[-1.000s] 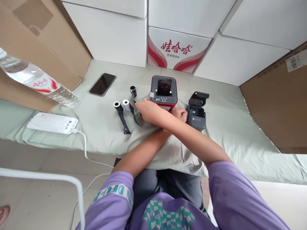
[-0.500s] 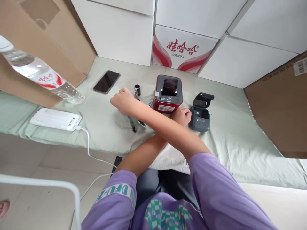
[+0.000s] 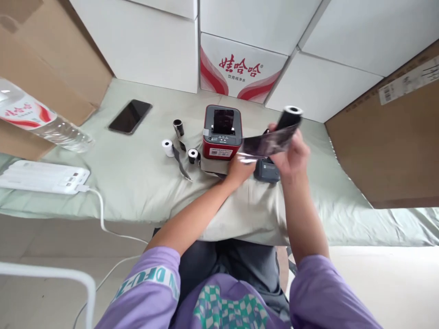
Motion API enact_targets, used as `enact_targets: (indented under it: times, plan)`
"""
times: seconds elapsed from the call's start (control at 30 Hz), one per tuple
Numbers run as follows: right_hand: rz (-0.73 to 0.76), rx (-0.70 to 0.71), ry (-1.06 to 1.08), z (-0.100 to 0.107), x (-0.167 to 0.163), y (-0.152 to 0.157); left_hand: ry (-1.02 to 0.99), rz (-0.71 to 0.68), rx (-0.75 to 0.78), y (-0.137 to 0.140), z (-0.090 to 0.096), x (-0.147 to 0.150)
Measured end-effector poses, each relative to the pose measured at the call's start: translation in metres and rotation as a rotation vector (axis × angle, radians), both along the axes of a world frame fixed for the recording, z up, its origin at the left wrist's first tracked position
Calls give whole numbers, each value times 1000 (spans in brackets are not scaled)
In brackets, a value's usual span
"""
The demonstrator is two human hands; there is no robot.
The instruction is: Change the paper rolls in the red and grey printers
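My right hand (image 3: 295,157) is raised above the small dark-grey printer (image 3: 267,171), fingers wrapped round a roll of black film (image 3: 290,118) with a white core. A loose shiny strip trails left from that roll. My left hand (image 3: 241,168) rests low between the small printer and a red and black label printer (image 3: 222,132); the strip covers its fingers. Dark film stands up from the red printer's top. Left of it lie a white-cored roll (image 3: 168,147) with a dark tail, another small roll (image 3: 193,156) and a black roll (image 3: 178,127).
A phone (image 3: 131,117), a white power bank (image 3: 44,177) with a cable, and a water bottle (image 3: 44,121) are on the left. White cartons (image 3: 137,45) line the back. A brown box (image 3: 394,146) stands on the right. A white rail (image 3: 51,272) crosses the lower left.
My right hand has swung from the left, across my left arm, to the right, and now holds up the film roll. My left hand has shifted slightly left. Small rolls at left are uncovered.
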State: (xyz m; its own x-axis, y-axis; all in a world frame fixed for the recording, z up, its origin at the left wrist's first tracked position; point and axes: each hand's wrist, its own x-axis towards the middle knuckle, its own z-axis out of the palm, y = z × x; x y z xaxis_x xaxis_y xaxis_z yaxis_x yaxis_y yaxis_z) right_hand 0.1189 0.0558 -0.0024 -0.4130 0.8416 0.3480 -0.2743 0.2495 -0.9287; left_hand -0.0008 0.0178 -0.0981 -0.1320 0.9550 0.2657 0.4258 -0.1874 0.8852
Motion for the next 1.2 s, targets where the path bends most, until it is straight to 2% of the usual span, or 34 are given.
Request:
enact_targets:
  times: [0.07, 0.13, 0.2, 0.27, 0.37, 0.5, 0.73, 0.93, 1.03, 1.2]
  plan:
    - [-75, -71, 61, -17, 41, 18, -15, 1, 36, 0, -1, 0]
    - [-132, -129, 74, -33, 67, 35, -12, -11, 56, 0, -1, -1]
    - [-213, -140, 53, -45, 78, 46, -10, -14, 55, 1, -2, -2]
    - [-289, -77, -18, -51, 79, 49, -10, -15, 56, 2, -3, -3]
    - [-301, 45, -157, -50, 74, 42, -8, -14, 69, 2, -4, -3]
    - [-263, 135, -278, -47, 72, 30, 3, -15, 76, 2, -4, -3]
    - [-219, 176, -695, -43, 80, 21, 23, -54, 127, -1, 0, -2]
    - [-256, 298, -808, -48, 76, 24, 34, -130, 144, 0, 0, -2]
    - [-235, 294, -804, -47, 79, 27, 12, -114, 145, 1, -2, -2]
    - [-28, 187, -845, -34, 94, 24, -3, -113, 128, 2, -2, -3]
